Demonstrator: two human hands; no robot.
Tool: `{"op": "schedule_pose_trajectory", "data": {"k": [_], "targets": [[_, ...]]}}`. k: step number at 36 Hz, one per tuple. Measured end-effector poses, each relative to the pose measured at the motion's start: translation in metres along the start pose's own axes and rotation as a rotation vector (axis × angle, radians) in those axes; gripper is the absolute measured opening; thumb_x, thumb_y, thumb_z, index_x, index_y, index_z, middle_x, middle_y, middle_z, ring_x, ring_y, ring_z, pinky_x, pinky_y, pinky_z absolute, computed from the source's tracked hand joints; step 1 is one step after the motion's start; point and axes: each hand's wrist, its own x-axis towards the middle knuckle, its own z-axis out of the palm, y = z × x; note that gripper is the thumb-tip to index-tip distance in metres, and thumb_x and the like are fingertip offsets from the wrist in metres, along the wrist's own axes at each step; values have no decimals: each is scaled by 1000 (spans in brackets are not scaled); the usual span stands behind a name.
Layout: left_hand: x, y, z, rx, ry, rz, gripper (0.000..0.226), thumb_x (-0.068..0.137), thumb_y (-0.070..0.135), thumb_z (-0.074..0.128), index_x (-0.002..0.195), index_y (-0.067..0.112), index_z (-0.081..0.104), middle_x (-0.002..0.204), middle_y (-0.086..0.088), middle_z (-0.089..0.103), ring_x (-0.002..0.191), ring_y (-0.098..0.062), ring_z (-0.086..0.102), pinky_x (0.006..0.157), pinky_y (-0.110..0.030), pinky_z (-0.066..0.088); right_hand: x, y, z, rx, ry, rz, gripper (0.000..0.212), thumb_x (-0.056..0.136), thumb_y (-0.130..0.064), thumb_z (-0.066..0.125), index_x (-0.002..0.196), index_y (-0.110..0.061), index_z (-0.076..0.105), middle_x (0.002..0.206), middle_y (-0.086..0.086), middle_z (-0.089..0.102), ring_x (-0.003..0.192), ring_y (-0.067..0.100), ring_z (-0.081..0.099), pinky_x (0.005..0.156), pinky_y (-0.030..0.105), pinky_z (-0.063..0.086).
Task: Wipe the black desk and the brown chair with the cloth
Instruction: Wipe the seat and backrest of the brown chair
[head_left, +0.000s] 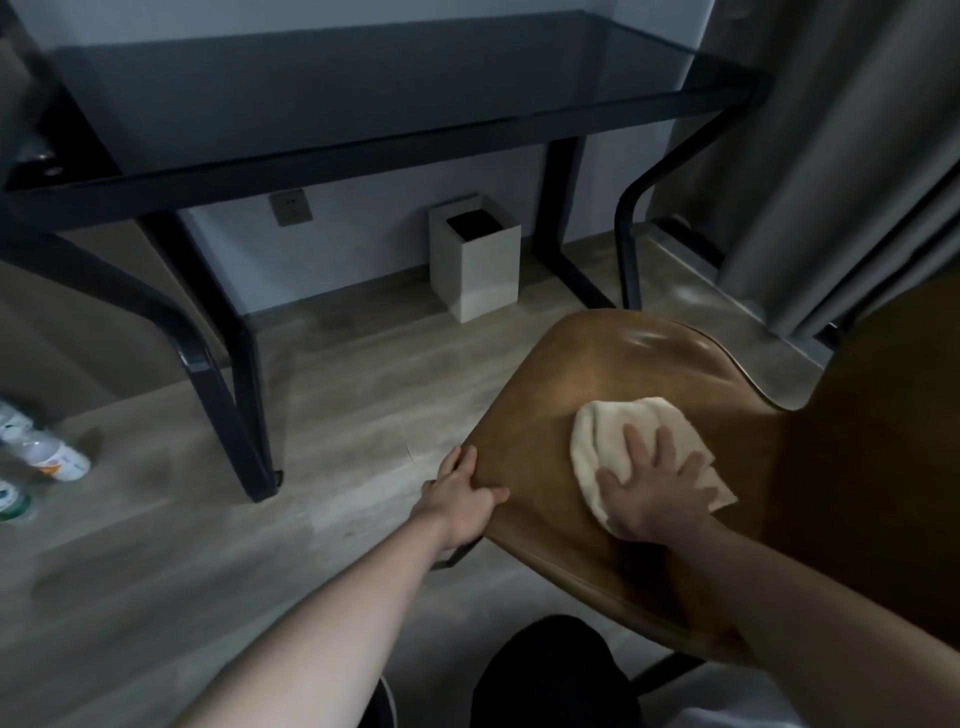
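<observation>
- Cloth (631, 441): cream, bunched into a rough pad, lay flat on the seat of the brown chair (597, 364), toward its middle.
- Right hand (652, 486) lay on the cloth with fingers spread straight, palm pressing down; nothing pinched.
- Left hand (460, 493) gripped the seat's left edge, thumb on top, fingers curled under the rim, steadying the chair.
- I judged the chair-wiping step to be in hand. Next move, as I read it: sweep toward the glossy front of the seat, keeping pressure even.
- Seat looked smooth, tan, with a sheen near the front edge.
- Black desk (363, 171) stood beyond, well apart; whether it was done I couldn't tell.
- Pale bin (475, 260) beneath it, against the wall.
</observation>
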Motion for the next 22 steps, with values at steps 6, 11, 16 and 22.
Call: {"op": "schedule_pose_trajectory", "data": {"k": [6,11,16,22], "targets": [[16,-11,6,-20,12,35,92,83,62,55,161,35,14,166,22,3,151,-26,21,122,-43,25,59,25,-40,57,77,167,80,97,-70,30,159,-40,-11,167,-2,-24,149,49,-22,115,73,-7],[26,-14,7,-18,32,50,91,83,63,54,160,37,14,166,23,5,150,-24,23,120,-44,27,94,37,-50,49,146,191,85,92,-75,31,157,-43,-12,166,-3,-24,149,47,-25,115,72,-7],[24,-11,7,14,33,50,90,84,62,54,161,36,14,166,21,5,149,-26,26,119,-43,29,88,39,-45,24,173,198,84,92,-74,33,158,-41,-7,168,0,-16,150,45,-20,117,70,-4],[12,-3,3,45,17,33,88,87,59,54,161,35,14,167,18,3,150,-28,24,120,-42,27,31,45,-35,-23,65,161,81,98,-66,35,161,-37,-6,170,4,-14,152,48,-10,120,63,-6]]}}
